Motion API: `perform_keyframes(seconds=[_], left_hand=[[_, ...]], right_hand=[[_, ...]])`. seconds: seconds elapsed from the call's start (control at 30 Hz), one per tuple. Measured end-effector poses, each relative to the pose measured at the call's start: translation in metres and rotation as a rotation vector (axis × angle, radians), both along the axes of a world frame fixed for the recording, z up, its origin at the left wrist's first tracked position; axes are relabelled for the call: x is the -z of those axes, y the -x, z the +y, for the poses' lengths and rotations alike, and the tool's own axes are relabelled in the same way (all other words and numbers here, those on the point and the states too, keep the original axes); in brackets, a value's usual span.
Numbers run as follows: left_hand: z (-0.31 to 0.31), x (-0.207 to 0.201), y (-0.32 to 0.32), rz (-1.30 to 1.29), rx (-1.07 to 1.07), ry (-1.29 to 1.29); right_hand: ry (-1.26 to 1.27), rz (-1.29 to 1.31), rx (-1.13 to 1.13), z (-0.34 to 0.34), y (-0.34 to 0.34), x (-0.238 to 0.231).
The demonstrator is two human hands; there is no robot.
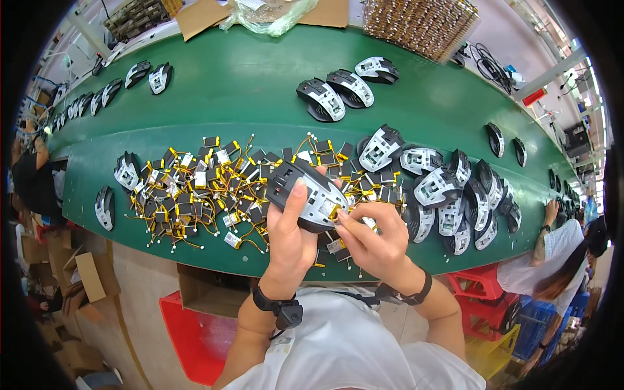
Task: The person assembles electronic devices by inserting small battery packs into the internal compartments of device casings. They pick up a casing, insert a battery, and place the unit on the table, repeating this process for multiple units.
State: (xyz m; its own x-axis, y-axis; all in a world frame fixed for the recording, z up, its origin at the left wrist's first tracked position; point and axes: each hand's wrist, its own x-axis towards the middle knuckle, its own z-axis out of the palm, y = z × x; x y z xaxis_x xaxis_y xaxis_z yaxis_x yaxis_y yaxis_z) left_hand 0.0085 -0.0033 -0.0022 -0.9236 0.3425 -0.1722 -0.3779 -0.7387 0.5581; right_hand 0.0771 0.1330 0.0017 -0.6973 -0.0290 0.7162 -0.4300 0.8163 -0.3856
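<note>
My left hand [290, 237] is closed round a black-and-silver computer mouse [320, 200], its thumb on the side and its silver underside turned up. At the near right end of that mouse, my right hand [377, 238] pinches a small battery [334, 212]; only its yellow end shows, the rest hidden by fingers and mouse. Below both hands spreads a pile of small batteries [188, 195], dark or silver with yellow ends, thin wires and white plugs. Several more mice [438, 187] lie heaped right of my hands, mostly with silver undersides up.
The green bench [214, 84] carries 3 mice [351, 88] beyond my hands and a row of mice [110, 92] at far left. At the back stand a stack of gridded trays [419, 26] and some plastic wrap [270, 18]. A red bin [185, 338] is below; a co-worker [552, 253] sits at right.
</note>
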Motion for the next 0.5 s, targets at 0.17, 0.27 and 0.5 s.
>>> perform_keyframes(seconds=[0.17,0.27,0.5], left_hand=[[0.0,-0.001,-0.003,0.039,-0.008,0.02],[0.005,0.0,-0.006,0.053,0.068,0.069],[0.002,0.009,0.0,0.109,0.296,0.152]], right_hand=[[0.559,-0.265,-0.02,0.0,-0.003,0.001],[0.904,-0.517,-0.208,0.016,-0.005,0.007],[0.506,-0.265,-0.319,0.049,0.002,-0.011]])
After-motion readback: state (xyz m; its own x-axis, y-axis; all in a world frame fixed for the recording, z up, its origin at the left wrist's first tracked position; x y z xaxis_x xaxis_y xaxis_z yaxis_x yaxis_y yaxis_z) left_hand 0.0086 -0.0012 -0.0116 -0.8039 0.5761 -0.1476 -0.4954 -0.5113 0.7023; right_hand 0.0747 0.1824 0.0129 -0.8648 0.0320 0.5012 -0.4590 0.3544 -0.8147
